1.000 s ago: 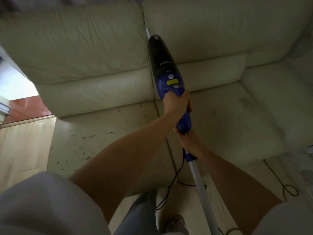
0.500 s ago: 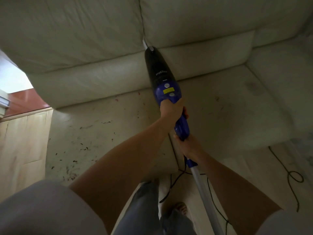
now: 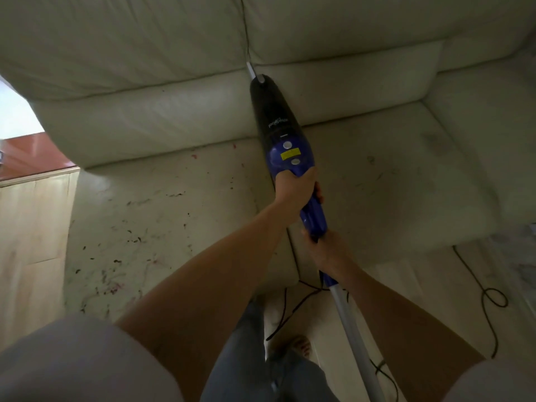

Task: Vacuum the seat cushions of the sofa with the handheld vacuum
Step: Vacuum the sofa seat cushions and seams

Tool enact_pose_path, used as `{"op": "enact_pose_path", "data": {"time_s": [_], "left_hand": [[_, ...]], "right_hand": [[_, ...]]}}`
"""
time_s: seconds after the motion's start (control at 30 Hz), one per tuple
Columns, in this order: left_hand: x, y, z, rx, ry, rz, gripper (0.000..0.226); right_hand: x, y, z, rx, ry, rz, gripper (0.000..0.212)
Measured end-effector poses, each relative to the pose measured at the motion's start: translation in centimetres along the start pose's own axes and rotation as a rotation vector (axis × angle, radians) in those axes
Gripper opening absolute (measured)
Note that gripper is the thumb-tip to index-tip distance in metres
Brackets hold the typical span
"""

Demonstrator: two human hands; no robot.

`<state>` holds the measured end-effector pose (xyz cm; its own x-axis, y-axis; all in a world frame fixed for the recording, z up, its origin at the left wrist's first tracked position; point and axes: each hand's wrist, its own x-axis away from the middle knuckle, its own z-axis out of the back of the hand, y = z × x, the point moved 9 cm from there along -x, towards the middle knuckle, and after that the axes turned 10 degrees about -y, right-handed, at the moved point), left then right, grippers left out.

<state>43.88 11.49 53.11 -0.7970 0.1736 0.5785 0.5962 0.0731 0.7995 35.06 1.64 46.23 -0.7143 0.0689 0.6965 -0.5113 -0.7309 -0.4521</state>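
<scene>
A blue and black handheld vacuum points away from me over the gap between two seat cushions of a cream leather sofa. Its thin nozzle tip reaches the crease between the back cushions. My left hand grips the blue handle from above. My right hand grips the handle's lower end, just above the grey tube. The left seat cushion is strewn with dark and reddish crumbs and threads. The right seat cushion shows only faint marks.
A black power cord loops over the pale floor at the right and under the tube. My legs and a foot stand in front of the sofa. Wooden flooring lies to the left.
The view has dropped lower over the seat. The vacuum has drawn back toward me along the gap between the cushions, with both hands keeping their hold.
</scene>
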Motion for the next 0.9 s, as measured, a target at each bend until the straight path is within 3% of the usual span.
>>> {"op": "enact_pose_path", "data": {"time_s": [0.3, 0.53, 0.9], "left_hand": [[0.1, -5.4, -0.5, -0.001, -0.025, 0.084, 0.021], [-0.1, -5.8, -1.5, -0.085, 0.042, 0.085, 0.028], [1.0, -9.6, -1.1, -0.056, 0.102, 0.186, 0.028]], "right_hand": [[0.2, 4.3, -3.3, -0.032, -0.082, -0.072, 0.04], [-0.2, 5.2, -4.1, -0.188, -0.131, -0.065, 0.04], [0.9, 7.7, -6.2, -0.099, -0.16, -0.083, 0.042]]}}
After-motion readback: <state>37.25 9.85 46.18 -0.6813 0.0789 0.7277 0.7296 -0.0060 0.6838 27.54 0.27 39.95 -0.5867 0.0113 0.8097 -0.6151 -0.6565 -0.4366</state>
